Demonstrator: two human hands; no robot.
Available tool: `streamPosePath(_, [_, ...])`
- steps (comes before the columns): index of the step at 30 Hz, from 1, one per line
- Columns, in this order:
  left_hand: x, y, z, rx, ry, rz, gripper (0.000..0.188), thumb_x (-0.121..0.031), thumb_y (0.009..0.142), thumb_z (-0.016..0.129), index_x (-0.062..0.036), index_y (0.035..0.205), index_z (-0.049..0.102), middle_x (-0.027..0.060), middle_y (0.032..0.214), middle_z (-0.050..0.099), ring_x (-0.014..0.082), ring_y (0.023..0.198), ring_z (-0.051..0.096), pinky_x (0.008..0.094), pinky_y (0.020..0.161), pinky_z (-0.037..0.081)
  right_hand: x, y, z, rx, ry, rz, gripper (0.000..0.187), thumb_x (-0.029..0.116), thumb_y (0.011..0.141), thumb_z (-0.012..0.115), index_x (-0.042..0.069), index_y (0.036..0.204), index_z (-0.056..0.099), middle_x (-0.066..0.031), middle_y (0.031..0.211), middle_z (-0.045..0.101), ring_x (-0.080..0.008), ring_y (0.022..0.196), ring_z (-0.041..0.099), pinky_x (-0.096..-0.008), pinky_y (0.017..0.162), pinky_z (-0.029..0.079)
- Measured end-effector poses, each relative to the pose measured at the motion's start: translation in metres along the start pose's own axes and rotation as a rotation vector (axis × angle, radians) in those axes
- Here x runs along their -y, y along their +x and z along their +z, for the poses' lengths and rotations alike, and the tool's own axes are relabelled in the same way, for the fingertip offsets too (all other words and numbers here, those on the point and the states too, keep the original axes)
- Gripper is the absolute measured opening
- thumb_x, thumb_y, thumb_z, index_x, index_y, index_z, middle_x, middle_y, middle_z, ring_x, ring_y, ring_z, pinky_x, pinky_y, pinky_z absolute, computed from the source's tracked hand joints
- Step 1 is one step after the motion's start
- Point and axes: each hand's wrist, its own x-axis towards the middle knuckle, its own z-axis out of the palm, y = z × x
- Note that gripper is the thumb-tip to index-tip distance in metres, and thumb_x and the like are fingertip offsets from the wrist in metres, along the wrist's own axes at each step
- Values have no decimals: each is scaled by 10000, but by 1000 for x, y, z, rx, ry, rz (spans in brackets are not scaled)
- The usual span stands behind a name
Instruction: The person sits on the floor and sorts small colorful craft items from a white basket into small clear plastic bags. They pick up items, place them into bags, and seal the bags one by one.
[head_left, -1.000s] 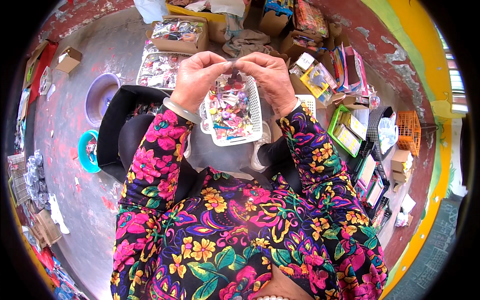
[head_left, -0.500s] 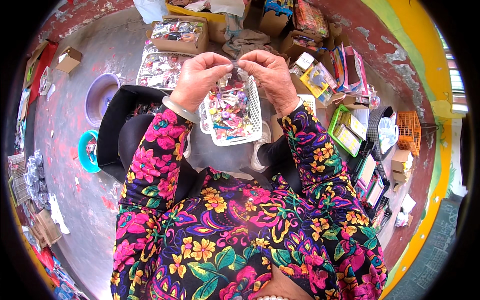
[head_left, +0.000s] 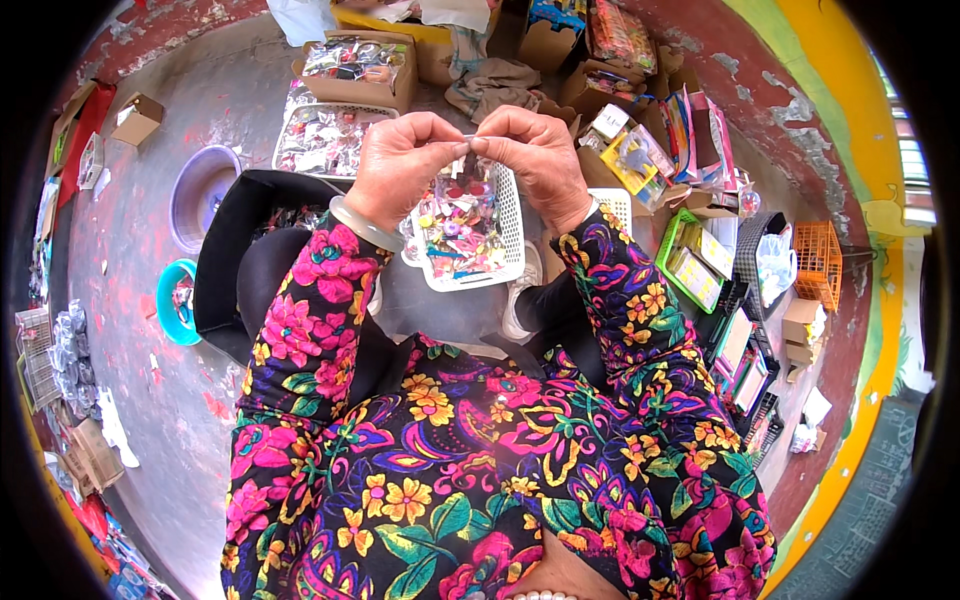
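Head view: a white plastic lattice basket of small glossy, many-coloured trinkets sits on the lap. Above its 12 o'clock rim, the left hand and right hand meet fingertip to fingertip, both pinched shut on a tiny clear piece, too small to identify. A smooth pale bangle circles the left wrist.
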Motion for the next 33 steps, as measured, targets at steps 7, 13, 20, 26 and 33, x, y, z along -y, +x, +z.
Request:
streamPosePath(7, [-13, 3, 2, -122, -231, -220, 83, -75, 806, 604, -10, 854, 619, 51, 761, 642, 19, 484, 431, 146, 426, 330, 3, 3, -2, -113, 36, 21, 91, 80, 771, 652, -7, 794, 641, -2, 727, 598, -56, 668, 521, -185, 597, 411])
streamPosePath(13, [-11, 4, -1, -113, -213, -169, 83, -68, 811, 597, -5, 865, 605, 70, 810, 644, 15, 517, 452, 133, 446, 342, 2, 5, -9, -115, 73, 70, 112, 103, 775, 656, 8, 834, 648, 6, 744, 610, -47, 657, 522, -167, 583, 410])
streamPosePath(20, [-8, 2, -2, -107, -219, -140, 55, -50, 813, 585, -7, 843, 598, 77, 794, 639, 15, 523, 452, 132, 451, 340, 1, 3, -11, -82, 140, 140, 102, 111, 788, 646, 14, 817, 630, 12, 716, 590, -46, 638, 503, -176, 582, 398])
streamPosePath(26, [-5, 3, -4, -72, -364, -231, 59, -81, 819, 589, -22, 811, 584, 76, 773, 634, 38, 541, 482, 146, 446, 335, 2, 0, 1, -48, 400, 96, 89, 104, 799, 631, 19, 808, 607, 22, 711, 569, -41, 655, 488, -179, 604, 387])
streamPosePath(33, [-14, 2, -5, -61, -367, -254, 87, -97, 830, 586, -20, 871, 588, 69, 813, 636, 65, 634, 558, 144, 460, 361, 3, 4, -11, -24, 224, 132, 101, 115, 786, 648, 22, 812, 619, 24, 710, 572, -40, 640, 496, -179, 575, 387])
